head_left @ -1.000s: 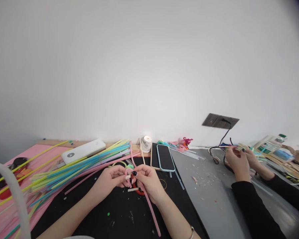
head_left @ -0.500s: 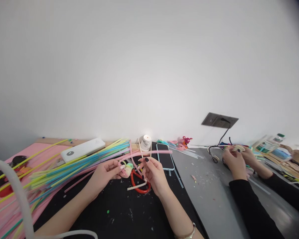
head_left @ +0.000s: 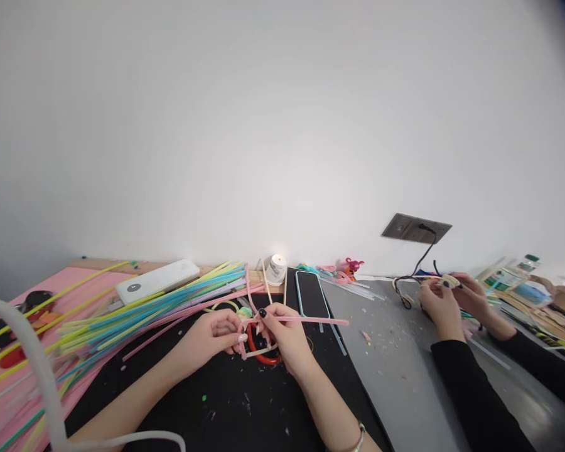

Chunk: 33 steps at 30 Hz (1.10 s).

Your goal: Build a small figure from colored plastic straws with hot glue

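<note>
My left hand [head_left: 216, 333] is closed on a small woven piece of pastel straws [head_left: 245, 312] over the black mat [head_left: 226, 402]. My right hand [head_left: 282, 336] pinches a long pink straw [head_left: 311, 320] that sticks out to the right above the mat. The two hands meet at the woven piece. A red scissors handle [head_left: 261, 358] lies on the mat just under my fingers, with a cream strip across it.
A pile of coloured straws [head_left: 136, 311] fans out left. A white power bank [head_left: 157, 284], a lit candle [head_left: 277, 269] and a phone [head_left: 311, 294] lie behind. A co-worker's hands [head_left: 447, 301] in black sleeves work at the right on the grey mat.
My hands dropped slightly toward the mat. The pink straw, earlier hanging toward me, then lifted, now points right and lies lower across my right hand.
</note>
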Tool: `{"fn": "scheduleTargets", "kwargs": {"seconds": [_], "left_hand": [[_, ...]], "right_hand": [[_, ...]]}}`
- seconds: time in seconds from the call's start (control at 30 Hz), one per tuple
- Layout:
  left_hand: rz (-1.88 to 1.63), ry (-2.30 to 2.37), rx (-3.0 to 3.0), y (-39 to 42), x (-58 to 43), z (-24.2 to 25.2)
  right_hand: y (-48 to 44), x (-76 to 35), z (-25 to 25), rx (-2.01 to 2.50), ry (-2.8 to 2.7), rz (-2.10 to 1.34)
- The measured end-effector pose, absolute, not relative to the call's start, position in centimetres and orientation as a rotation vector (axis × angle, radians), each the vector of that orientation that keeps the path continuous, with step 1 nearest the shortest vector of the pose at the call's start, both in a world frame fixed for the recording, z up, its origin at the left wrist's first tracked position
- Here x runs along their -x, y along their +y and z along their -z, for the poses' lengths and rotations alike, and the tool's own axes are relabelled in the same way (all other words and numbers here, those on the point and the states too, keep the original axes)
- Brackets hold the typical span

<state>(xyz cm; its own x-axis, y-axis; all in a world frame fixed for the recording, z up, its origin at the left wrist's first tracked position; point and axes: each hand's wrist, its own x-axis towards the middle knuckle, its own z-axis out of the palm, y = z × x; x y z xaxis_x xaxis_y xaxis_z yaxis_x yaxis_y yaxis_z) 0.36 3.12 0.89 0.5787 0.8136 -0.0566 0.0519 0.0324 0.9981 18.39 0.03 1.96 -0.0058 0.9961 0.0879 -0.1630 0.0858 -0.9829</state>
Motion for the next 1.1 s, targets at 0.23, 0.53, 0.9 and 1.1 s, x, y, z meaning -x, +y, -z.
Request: {"fn": "scheduleTargets", "kwargs": {"seconds": [0.23, 0.53, 0.9, 1.1], "left_hand": [[-0.770, 0.747, -1.373, 3.2, -0.6, -0.9], [-0.773, 0.775, -1.490, 3.2, -0.5, -0.8], [-0.818, 0.866, -1.406, 3.3, -0.3, -0.8], [-0.890, 0.898, -1.293, 3.2, -0.3, -1.6]], "right_hand": [[0.0, -18.2, -2.1, 1.034, -1.132, -1.222], [-0.2, -18.0, -2.3, 1.031, -1.153, -1.246], [0.1, -18.3, -1.7, 1.025, -1.096, -1.225], [0.4, -18.7, -0.9, 1.049, -1.162, -1.196]]}}
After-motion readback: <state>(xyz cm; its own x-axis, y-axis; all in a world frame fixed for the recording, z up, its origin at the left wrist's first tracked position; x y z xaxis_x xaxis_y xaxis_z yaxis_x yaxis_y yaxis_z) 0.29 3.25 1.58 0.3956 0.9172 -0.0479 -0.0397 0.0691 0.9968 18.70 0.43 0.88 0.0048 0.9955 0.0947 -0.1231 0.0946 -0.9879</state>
